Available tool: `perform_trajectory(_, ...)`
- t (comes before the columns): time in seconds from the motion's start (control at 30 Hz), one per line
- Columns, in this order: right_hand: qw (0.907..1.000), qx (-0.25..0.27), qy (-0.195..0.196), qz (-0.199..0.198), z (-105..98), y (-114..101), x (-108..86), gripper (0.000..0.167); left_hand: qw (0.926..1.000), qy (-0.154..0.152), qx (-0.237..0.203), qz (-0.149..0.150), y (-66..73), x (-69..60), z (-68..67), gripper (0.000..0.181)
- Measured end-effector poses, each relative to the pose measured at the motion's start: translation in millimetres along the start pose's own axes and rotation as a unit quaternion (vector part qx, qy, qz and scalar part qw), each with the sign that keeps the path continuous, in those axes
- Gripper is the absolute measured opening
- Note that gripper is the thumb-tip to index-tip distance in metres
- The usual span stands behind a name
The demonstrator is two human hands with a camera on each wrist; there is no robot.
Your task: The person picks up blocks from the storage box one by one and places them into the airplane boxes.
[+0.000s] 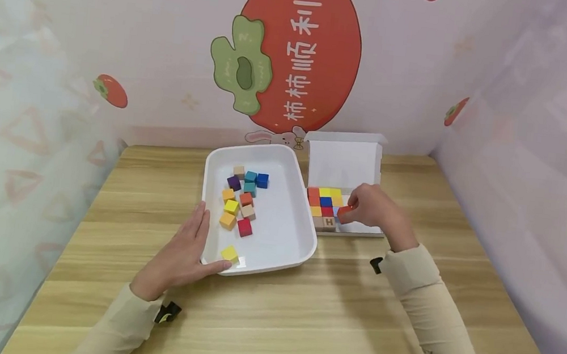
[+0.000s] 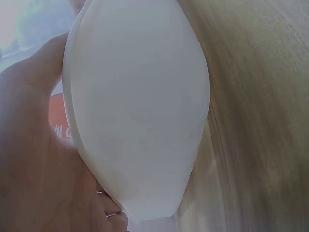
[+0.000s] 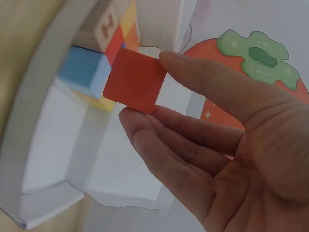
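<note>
Between the thumb and fingers of my right hand (image 1: 374,209) an orange-red cube (image 3: 135,81) is pinched, held over the open white box (image 3: 120,164). Beside it in the right wrist view are a light blue cube (image 3: 83,67) and a wooden cube marked H (image 3: 106,30). Several coloured cubes sit packed at the box's left side. My left hand (image 1: 181,250) rests on the near-left corner of the white tray (image 1: 282,245), fingers straight along the left rim and thumb over the near rim, close to a yellow cube (image 1: 229,254). The left wrist view shows the tray's outer wall (image 2: 140,106).
Inside the tray lie more loose cubes, among them a purple one (image 1: 234,182), a dark blue one (image 1: 262,180) and a red one (image 1: 244,227). The box's raised lid (image 1: 344,163) stands near the printed backdrop, right of the tray on the wooden table (image 1: 269,324).
</note>
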State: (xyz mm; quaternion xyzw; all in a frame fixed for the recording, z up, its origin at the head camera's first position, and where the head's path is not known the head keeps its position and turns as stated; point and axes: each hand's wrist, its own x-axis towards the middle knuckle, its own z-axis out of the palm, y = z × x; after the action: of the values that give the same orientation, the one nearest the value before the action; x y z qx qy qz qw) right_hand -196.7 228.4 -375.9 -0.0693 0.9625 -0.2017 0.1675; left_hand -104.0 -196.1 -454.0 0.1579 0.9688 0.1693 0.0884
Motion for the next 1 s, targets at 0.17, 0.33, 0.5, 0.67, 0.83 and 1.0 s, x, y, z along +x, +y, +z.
perform_trajectory(0.17,0.9998,0.013,0.014,0.008,18.4,6.8,1.0,0.032,1.0,0.0,0.002,0.0,-0.5,-0.8,0.5,0.131)
perform_trajectory(0.33,0.9975,0.04,0.053,0.024,37.1,13.1,2.1,0.038,1.0,0.001,0.003,0.003,0.2,0.0,1.4,0.13)
perform_trajectory(0.5,0.9938,0.065,0.081,0.04,51.2,17.6,2.3,0.042,1.0,-0.001,0.005,0.002,0.1,-0.1,1.6,0.13)
perform_trajectory(0.67,0.9921,0.079,0.09,0.038,56.0,21.5,2.0,0.042,1.0,-0.001,0.006,0.002,-0.3,-0.7,1.1,0.131)
perform_trajectory(0.83,0.9926,0.076,0.09,0.03,48.7,17.6,-0.8,0.046,1.0,-0.002,0.007,0.001,-0.9,-0.5,0.8,0.132)
perform_trajectory(1.0,0.9912,0.072,0.108,-0.029,32.0,-0.7,-2.9,0.045,1.0,0.001,0.007,0.001,-1.1,0.6,0.9,0.132)
